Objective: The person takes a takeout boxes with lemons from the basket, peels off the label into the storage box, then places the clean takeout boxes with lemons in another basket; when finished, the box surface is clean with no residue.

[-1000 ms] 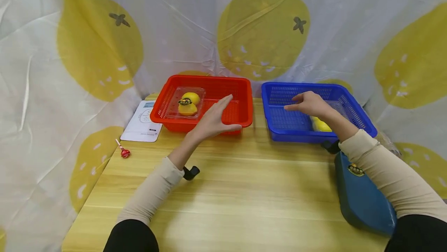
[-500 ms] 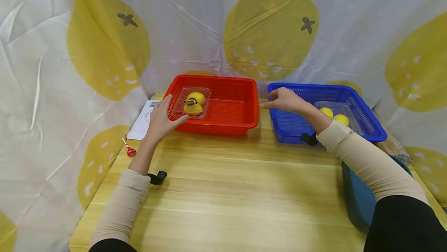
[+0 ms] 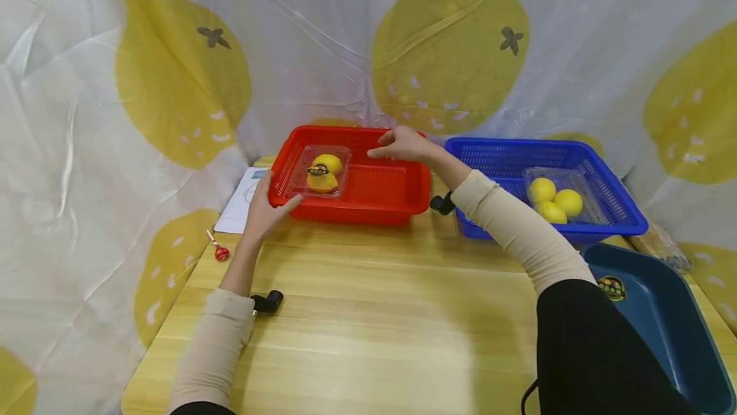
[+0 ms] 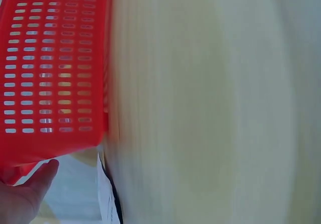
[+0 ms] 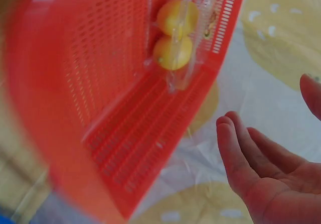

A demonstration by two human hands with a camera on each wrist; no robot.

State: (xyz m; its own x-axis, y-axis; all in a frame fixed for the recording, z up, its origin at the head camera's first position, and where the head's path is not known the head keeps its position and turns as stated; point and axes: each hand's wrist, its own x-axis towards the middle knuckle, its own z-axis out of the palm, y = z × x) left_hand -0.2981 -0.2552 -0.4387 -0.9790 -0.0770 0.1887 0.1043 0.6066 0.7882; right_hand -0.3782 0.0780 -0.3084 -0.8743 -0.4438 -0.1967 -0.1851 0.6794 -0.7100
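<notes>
A red plastic basket (image 3: pixel 377 215) stands at the back of the table. Inside its left part, a clear plastic box (image 3: pixel 299 175) with a dark label holds two lemons (image 3: pixel 328 162). My left hand (image 3: pixel 263 210) is at the basket's left front corner, thumb and fingers spread; whether it touches the rim I cannot tell. My right hand (image 3: pixel 405 145) hovers over the basket's right part with nothing in it, fingers loosely bent and apart from the thumb, as the right wrist view also shows. In the blue basket (image 3: pixel 518 145), a clear box (image 3: pixel 584 201) holds three lemons (image 3: pixel 569 203).
A teal tray (image 3: pixel 662 300) with a label lies at the right, partly behind my right sleeve. A white flat panel with a small display (image 3: pixel 235 204) is left of the red basket, near a red lollipop (image 3: pixel 221 253). A crinkled clear package (image 3: pixel 662 245) lies beyond the tray.
My right hand has moved left from above the blue basket to above the red one. My left hand has shifted left from the red basket's front to its left corner.
</notes>
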